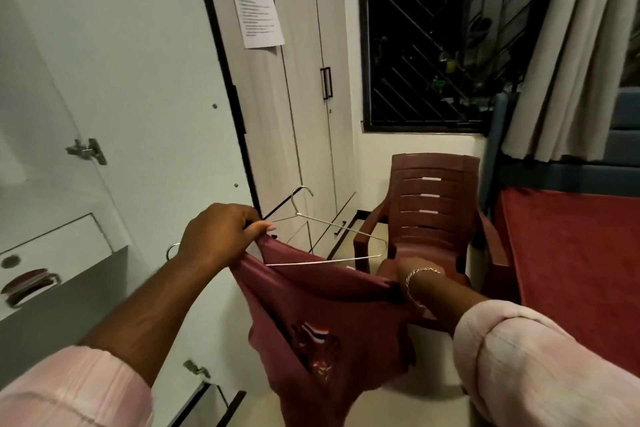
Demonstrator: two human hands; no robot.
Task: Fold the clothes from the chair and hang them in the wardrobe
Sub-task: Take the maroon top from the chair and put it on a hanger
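Maroon shirt [311, 315], silver hanger [332, 239], brown chair [433, 218], red bedcover [571, 253].

A maroon garment [322, 315] with a small embroidered emblem of red, white and blue stripes hangs stretched in the air in front of the chair [429, 225], its upper edge pulled taut and its lower part drooping in loose folds; a thin metal wire hanger [332, 239] lies tilted just above that upper edge, hook upward, its far corner reaching toward the chair's near armrest; the chair is dark reddish-brown plastic with a slatted back, upright, seat bare; the wardrobe [298, 87], pale wood-grain with dark handles, stands shut behind the chair, to its left.
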